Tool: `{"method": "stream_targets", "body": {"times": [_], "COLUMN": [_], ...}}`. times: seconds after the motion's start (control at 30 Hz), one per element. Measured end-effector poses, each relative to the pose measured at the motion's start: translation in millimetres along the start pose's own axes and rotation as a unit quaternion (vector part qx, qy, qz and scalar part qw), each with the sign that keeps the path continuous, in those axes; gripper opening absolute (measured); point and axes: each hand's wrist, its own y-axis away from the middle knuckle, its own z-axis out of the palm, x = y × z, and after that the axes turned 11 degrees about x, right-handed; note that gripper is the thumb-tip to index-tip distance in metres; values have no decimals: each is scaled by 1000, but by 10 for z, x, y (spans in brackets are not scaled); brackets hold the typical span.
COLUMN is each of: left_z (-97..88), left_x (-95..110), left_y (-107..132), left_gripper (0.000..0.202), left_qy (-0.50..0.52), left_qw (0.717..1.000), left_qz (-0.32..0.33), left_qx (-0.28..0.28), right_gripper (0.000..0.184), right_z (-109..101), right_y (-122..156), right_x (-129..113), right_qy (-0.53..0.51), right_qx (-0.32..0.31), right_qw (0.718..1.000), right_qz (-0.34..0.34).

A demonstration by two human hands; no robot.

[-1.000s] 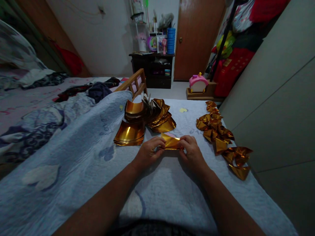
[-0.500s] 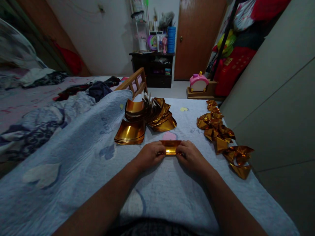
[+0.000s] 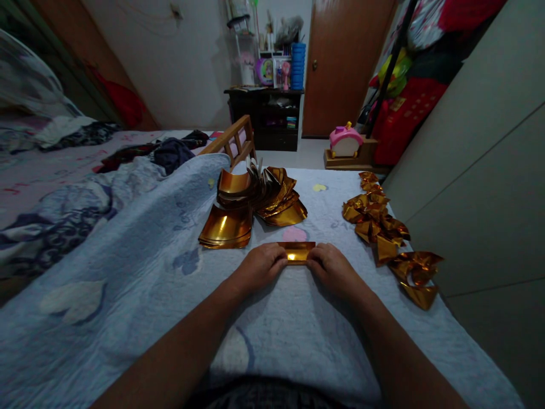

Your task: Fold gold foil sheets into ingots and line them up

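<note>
Between my two hands lies a shiny gold foil paper sheet (image 3: 298,253), bent or folded into a narrow band on the bed cover. My left hand (image 3: 264,264) pinches its left end, and my right hand (image 3: 333,267) grips the right end, thumbs toward me. Just beyond them, a fanned stack of gold foil sheets (image 3: 227,224) spreads over the cover. Off to the right sits a row of folded gold foil pieces (image 3: 383,233), crumpled in shape and overlapping. My fingertips partly hide both ends of the sheet.
A pale blue bed cover (image 3: 298,335) with heart patterns lies under everything. Past its far end stand a wooden rail (image 3: 232,139), a dark cabinet (image 3: 263,120) and a pink toy (image 3: 346,141). A pale panel (image 3: 481,165) rises close along the right edge.
The band between my hands looks slightly flatter, and its bright reflection has shrunk. My right hand has shifted a little to the right; the view has moved slightly.
</note>
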Motion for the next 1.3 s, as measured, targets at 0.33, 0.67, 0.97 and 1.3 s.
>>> {"method": "stream_targets", "body": {"times": [0.33, 0.67, 0.97, 1.3], "left_z": [5, 46, 75, 71], "left_x": [30, 52, 22, 39], "left_y": [-20, -16, -23, -23], "left_gripper": [9, 12, 11, 12], "left_qy": [2, -52, -81, -107], "left_qw": [997, 996, 994, 990], "left_qz": [-72, -68, -62, -86], "left_qx": [20, 26, 47, 29], "right_gripper": [16, 13, 14, 13], "right_z": [28, 50, 37, 38], "right_y": [-25, -28, -38, -32], "right_x": [-30, -78, -73, -98], "right_qy": [56, 109, 104, 113], "right_qx": [6, 22, 24, 32], "right_qw": [997, 991, 990, 988], "right_qz": [49, 79, 93, 97]}}
